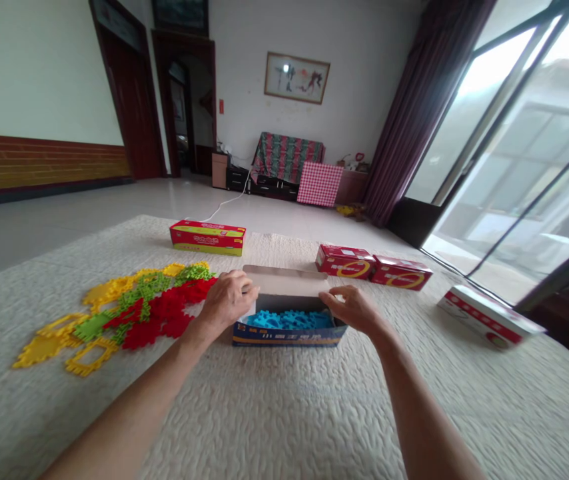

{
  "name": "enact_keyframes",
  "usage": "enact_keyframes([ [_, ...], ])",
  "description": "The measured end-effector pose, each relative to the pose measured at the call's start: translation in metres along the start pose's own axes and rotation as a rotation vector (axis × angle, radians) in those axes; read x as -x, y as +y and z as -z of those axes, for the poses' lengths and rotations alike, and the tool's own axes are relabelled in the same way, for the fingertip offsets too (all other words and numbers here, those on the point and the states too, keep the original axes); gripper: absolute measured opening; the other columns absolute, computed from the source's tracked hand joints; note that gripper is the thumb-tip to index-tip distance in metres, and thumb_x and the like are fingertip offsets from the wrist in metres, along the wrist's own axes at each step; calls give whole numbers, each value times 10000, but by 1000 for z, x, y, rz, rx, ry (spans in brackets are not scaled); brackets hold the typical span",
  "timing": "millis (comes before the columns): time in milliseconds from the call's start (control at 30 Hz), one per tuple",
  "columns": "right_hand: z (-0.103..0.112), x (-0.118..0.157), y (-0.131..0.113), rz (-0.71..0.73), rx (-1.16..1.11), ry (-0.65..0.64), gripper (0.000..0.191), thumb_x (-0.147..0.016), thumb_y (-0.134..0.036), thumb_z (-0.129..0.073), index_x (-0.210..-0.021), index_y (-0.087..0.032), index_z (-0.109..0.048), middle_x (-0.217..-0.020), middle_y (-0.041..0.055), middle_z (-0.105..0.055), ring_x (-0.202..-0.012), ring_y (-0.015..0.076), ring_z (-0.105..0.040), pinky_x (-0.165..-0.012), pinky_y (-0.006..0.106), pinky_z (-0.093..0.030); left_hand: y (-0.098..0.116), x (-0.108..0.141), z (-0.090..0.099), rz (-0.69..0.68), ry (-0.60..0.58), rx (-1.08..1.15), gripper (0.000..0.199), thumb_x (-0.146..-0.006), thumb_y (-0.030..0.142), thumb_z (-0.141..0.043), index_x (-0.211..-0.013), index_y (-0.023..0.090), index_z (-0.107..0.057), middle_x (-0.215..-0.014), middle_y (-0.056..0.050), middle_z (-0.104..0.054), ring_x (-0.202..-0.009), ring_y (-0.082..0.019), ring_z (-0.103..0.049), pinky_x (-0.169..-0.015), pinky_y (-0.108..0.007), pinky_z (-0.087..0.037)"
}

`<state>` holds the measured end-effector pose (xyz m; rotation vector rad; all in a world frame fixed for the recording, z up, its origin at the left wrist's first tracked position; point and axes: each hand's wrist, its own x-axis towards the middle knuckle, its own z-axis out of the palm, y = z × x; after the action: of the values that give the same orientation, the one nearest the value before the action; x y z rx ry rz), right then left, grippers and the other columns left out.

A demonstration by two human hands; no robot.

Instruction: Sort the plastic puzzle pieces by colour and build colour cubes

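Along the raised lid of a blue box, we have our left grip closed on one end and our right grip pinching the other. Between them, blue pieces lie in the box. Just left of our left grip, red pieces crowd close, with green pieces and yellow pieces farther out. Beyond it sits a red-and-yellow box; past our right grip, two dark red boxes, then a white-and-red box farther right.
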<state>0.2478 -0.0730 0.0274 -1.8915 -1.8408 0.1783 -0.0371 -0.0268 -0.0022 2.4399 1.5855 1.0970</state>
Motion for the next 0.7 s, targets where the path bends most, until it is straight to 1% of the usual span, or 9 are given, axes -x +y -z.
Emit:
enact_keyframes([
  [67, 3, 7, -11, 14, 69, -66, 395, -754, -540, -556, -742, -171, -697, -691, 66, -652, -636, 169, -576, -554, 265, -369, 11, 4, 3, -12, -122, -46, 331, -800, 469, -545, -802, 166, -676, -951, -103, -673, -940, -238, -621, -887, -357, -464],
  [100, 3, 9, -14, 20, 102, -64, 373, -727, -520, -592, -770, -163, -693, -724, 73, -656, -642, 166, -570, -554, 262, -365, 15, 6, 4, -5, -163, -59, 354, -778, 491, -563, -845, 160, -672, -953, -107, -671, -937, -244, -623, -874, -355, -468],
  [167, 3, 11, -17, 45, 157, -50, 283, -693, -405, -631, -807, -151, -684, -777, 83, -658, -667, 164, -565, -574, 256, -370, 20, 7, 6, 19, -207, -67, 362, -739, 442, -595, -937, 147, -666, -1011, -120, -668, -976, -257, -619, -880, -351, -466],
  [233, 6, 11, -15, 46, 155, -80, 195, -710, -289, -586, -809, -150, -680, -751, 74, -656, -658, 159, -563, -579, 253, -372, 19, 6, 11, 58, -231, -31, 392, -715, 357, -591, -1036, 141, -658, -1092, -122, -663, -1018, -256, -615, -897, -333, -459],
  [333, 15, 7, -2, 2, 28, -142, 234, -760, -238, -503, -879, -158, -688, -708, 51, -662, -613, 151, -570, -559, 252, -385, 8, -1, 26, 146, -261, 108, 479, -719, 330, -552, -1161, 163, -633, -1135, -88, -677, -1036, -229, -624, -881, -287, -466],
  [400, 21, 5, 11, -22, -75, -156, 294, -774, -254, -496, -987, -154, -673, -721, 44, -673, -612, 153, -587, -560, 253, -409, -4, -5, 36, 188, -276, 194, 486, -719, 348, -539, -1165, 184, -642, -1087, -55, -701, -1004, -210, -638, -850, -263, -477],
  [467, 23, 3, 24, -49, -91, -140, 342, -760, -289, -533, -1045, -139, -651, -758, 55, -682, -650, 164, -608, -577, 255, -432, -15, -8, 43, 195, -280, 209, 476, -705, 354, -542, -1137, 194, -660, -1043, -38, -710, -953, -201, -646, -825, -262, -483],
  [600, 23, 2, 34, -57, 118, 17, 426, -666, -359, -661, -1024, -128, -646, -923, 106, -671, -793, 204, -616, -645, 274, -445, -29, -6, 51, 115, -292, 50, 442, -670, 339, -574, -1076, 205, -684, -1020, -43, -694, -898, -201, -634, -788, -268, -471],
  [700, 26, 4, 26, -83, 214, -1, 347, -685, -352, -651, -965, -149, -662, -845, 82, -669, -764, 203, -605, -621, 275, -417, -29, -5, 55, 54, -301, -94, 396, -655, 342, -594, -1019, 230, -702, -925, -40, -691, -825, -202, -626, -730, -269, -454],
])
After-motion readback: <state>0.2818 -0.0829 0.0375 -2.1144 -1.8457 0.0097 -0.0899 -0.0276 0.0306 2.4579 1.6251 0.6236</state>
